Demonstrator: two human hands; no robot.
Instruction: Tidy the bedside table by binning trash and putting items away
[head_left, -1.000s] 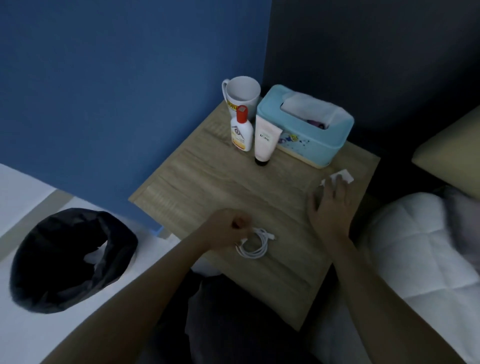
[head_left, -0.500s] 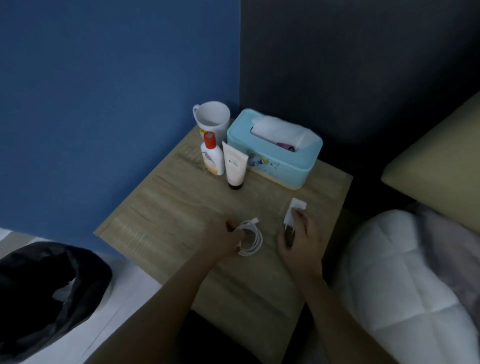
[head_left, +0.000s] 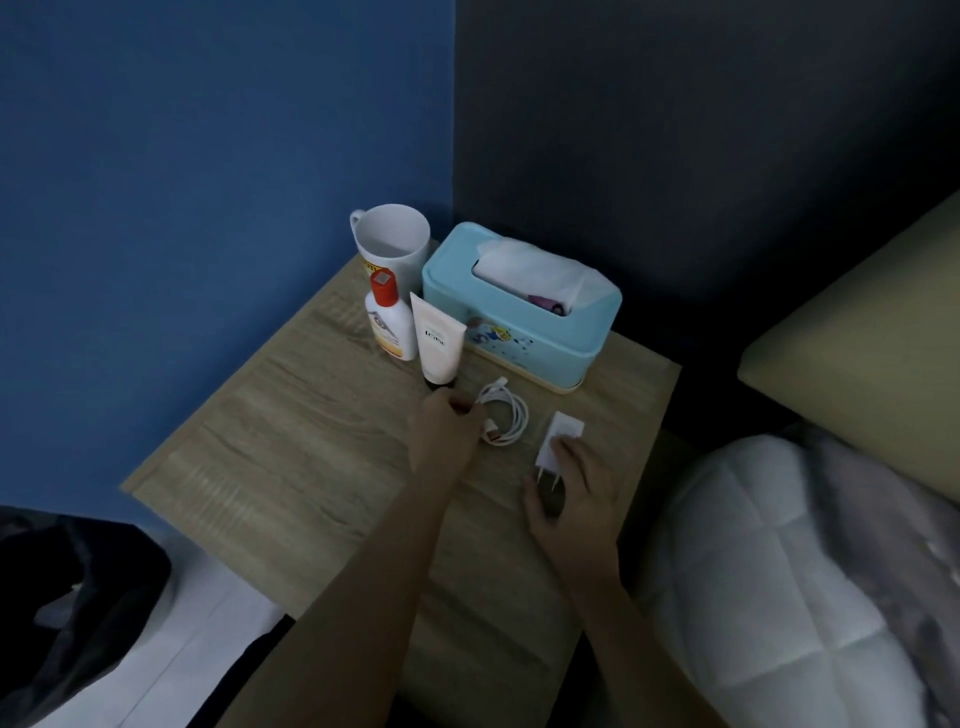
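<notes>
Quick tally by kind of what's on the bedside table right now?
Mug: 1
Bottle: 1
Cream tube: 1
Tissue box: 1
Coiled cable: 1, in left hand
Charger plug: 1, in right hand
Total: 6

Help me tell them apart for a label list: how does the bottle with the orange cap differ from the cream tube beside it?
The white bottle with the orange cap stands cap up; the cream squeeze tube stands on its dark cap, crimped end up. The bottle is rounded with an orange lower label; the tube is flat and tapered with small dark lettering. Both stand upright, side by side, on the wooden bedside table before the white mug.
</notes>
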